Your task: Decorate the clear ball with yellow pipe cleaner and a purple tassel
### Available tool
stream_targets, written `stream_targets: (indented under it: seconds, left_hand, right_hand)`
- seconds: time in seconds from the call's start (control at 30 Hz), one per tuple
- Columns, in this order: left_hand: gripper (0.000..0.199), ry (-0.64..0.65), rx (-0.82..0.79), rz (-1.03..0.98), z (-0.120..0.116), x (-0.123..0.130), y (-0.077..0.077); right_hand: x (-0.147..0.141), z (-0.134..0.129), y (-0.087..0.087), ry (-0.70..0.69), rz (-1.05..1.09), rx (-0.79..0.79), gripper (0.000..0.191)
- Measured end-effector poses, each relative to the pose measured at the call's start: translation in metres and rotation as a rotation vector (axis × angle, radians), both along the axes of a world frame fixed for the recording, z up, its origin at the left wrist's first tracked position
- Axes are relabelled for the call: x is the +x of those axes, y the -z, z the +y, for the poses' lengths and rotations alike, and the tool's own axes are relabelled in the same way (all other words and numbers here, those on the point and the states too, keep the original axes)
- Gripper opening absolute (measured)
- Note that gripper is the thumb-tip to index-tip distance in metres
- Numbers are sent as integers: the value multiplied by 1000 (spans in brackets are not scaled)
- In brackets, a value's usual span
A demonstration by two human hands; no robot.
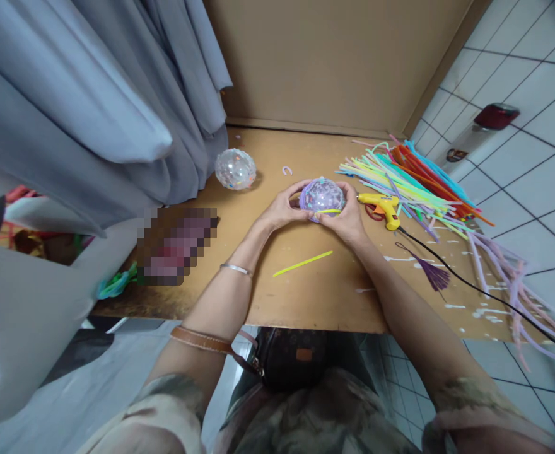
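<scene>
Between my two hands is a clear ball (pixel 323 194) with purple trim round its left side and small coloured bits on it. My left hand (pixel 284 207) is closed on its left side. On the other side my right hand (pixel 348 217) grips it, with a short yellow strip (pixel 328 212) across the front of the ball near the thumb. A longer yellow pipe cleaner (pixel 303 263) lies on the table below my hands. Just right of my right hand rests a yellow glue gun (pixel 381 208) with a black cord.
Another clear ball (pixel 236 169) sits at the back left, near the grey curtain (pixel 164 94). Many coloured pipe cleaners (pixel 410 183) are heaped at the right. A purple tassel (pixel 431 271) lies by the cord, and a small pale curved piece (pixel 287 170) lies behind my hands.
</scene>
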State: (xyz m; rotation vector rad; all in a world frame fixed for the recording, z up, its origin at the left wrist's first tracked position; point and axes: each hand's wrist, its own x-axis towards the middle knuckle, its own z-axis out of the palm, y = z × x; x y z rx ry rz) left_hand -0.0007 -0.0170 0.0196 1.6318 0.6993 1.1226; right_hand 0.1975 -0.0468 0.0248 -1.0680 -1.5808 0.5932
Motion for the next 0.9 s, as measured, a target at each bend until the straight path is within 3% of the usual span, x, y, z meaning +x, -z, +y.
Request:
stream_targets:
  seconds: [0.33, 0.57, 0.9]
  left_hand:
    - [102, 11, -32, -20, -5, 0, -6]
    - [113, 1, -47, -28, -5, 2, -6]
    - [103, -33, 24, -40, -4, 6, -3]
  right_hand:
    - [1, 1, 2, 14, -23, 22, 92]
    - [3, 4, 2, 1, -20, 16, 87]
    - [8, 5, 4, -82, 97, -61, 93]
